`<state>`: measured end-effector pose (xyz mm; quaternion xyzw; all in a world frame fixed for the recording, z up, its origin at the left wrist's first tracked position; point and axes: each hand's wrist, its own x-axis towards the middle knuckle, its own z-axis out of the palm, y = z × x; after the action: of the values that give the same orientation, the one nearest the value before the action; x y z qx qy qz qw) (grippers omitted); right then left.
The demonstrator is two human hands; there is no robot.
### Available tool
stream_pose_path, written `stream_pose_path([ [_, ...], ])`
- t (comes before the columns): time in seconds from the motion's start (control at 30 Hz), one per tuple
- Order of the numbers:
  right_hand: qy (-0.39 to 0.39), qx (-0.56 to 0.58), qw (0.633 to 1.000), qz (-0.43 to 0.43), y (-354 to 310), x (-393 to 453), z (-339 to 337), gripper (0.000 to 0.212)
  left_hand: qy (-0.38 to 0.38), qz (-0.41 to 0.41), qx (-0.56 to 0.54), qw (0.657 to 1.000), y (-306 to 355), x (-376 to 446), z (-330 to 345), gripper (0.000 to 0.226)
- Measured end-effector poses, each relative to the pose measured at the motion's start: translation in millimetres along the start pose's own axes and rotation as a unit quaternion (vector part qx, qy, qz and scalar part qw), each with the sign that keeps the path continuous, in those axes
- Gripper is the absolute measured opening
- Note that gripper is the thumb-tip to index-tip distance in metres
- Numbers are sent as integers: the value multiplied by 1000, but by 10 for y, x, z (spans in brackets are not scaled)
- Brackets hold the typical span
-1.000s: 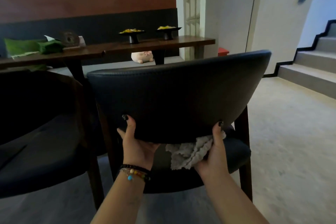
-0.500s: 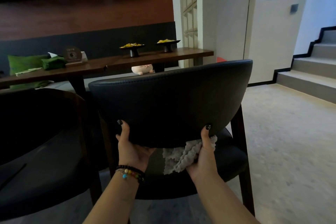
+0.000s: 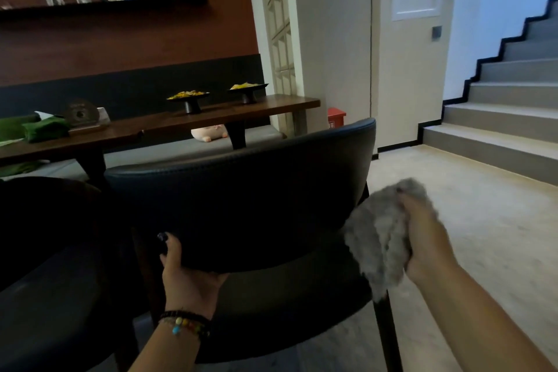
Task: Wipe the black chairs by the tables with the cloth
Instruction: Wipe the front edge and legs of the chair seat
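A black chair with a curved padded backrest stands in front of me, facing the long wooden table. My left hand grips the lower edge of the backrest from underneath, thumb up on the back surface. My right hand holds a bunched grey cloth at the right end of the backrest, beside the chair's rear post. A second black chair stands to the left, dark and partly cut off.
Two black footed dishes with yellow contents and green folded napkins sit on the table. A bench with a pink plush toy runs behind it. Grey stairs rise at the right. Open beige floor lies to the right of the chair.
My right hand has left the backrest's lower edge and moved right and up with the cloth to the chair's right end. My view has tilted upward. The left hand keeps its grip.
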<state>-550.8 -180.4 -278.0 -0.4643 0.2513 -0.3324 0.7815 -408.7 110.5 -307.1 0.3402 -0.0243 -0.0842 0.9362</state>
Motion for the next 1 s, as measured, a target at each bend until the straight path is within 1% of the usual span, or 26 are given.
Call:
stream_pose_path([
  [0.03, 25, 23, 998, -62, -214, 81, 80, 34, 6, 1, 2, 1000, -8, -5, 7, 79],
  [0.1, 12, 44, 990, -137, -584, 208, 351, 42, 17, 2, 2, 1000, -20, -10, 29, 79],
  [0.17, -48, 17, 987, -151, -768, 320, 628, 42, 24, 4, -2, 1000, -24, -17, 48, 78],
  [0.2, -72, 2, 986, -151, -789, 368, 725, 39, 24, 3, -3, 1000, -26, -14, 54, 78],
  [0.23, -76, -8, 984, -161, -777, 394, 786, 34, 24, 2, -2, 1000, -26, -13, 53, 79],
  [0.3, -53, -6, 978, -203, -642, 339, 804, 27, 24, -1, -3, 1000, -31, -12, 41, 85],
  [0.37, -34, 1, 962, -271, -392, 140, 776, 36, 23, -5, -7, 1000, -38, -14, 26, 90],
  [0.43, -30, -14, 926, -375, -122, -125, 826, 50, 22, -5, -4, 1000, -42, -28, 37, 93],
  [0.47, -28, -45, 897, -439, -4, -267, 904, 55, 23, -2, -1, 1000, -41, -37, 42, 91],
  [0.5, -21, -87, 858, -505, 102, -402, 1003, 58, 22, -1, 4, 1000, -36, -47, 47, 87],
  [0.57, -7, -182, 764, -618, 265, -620, 1216, 58, 20, -4, 22, 1000, -22, -85, 79, 75],
  [0.6, 4, -229, 718, -658, 330, -696, 1308, 56, 16, -9, 40, 999, -18, -101, 94, 72],
  [0.63, 12, -268, 678, -684, 386, -754, 1382, 54, 6, -14, 54, 998, -18, -117, 102, 69],
  [0.67, 17, -297, 647, -702, 437, -786, 1436, 51, -8, -20, 61, 998, -14, -131, 96, 69],
  [0.77, 36, -345, 568, -746, 511, -751, 1500, 46, -54, -29, 57, 996, 53, -153, 2, 66],
  [0.8, 33, -360, 534, -764, 519, -716, 1501, 47, -64, -30, 55, 996, 74, -156, -39, 62],
  [0.83, 25, -377, 492, -784, 528, -679, 1493, 50, -66, -31, 52, 996, 78, -157, -78, 57],
  [0.9, 21, -411, 406, -816, 541, -615, 1464, 58, -38, -37, 49, 997, 46, -160, -179, 49],
  [0.93, 24, -424, 373, -825, 536, -585, 1443, 62, -20, -44, 49, 998, 27, -165, -229, 48],
  [0.97, 25, -433, 352, -829, 520, -563, 1418, 63, -4, -54, 42, 998, 23, -175, -272, 50],
  [1.0, 21, -437, 338, -833, 494, -555, 1404, 62, 11, -65, 25, 998, 40, -183, -303, 51],
])
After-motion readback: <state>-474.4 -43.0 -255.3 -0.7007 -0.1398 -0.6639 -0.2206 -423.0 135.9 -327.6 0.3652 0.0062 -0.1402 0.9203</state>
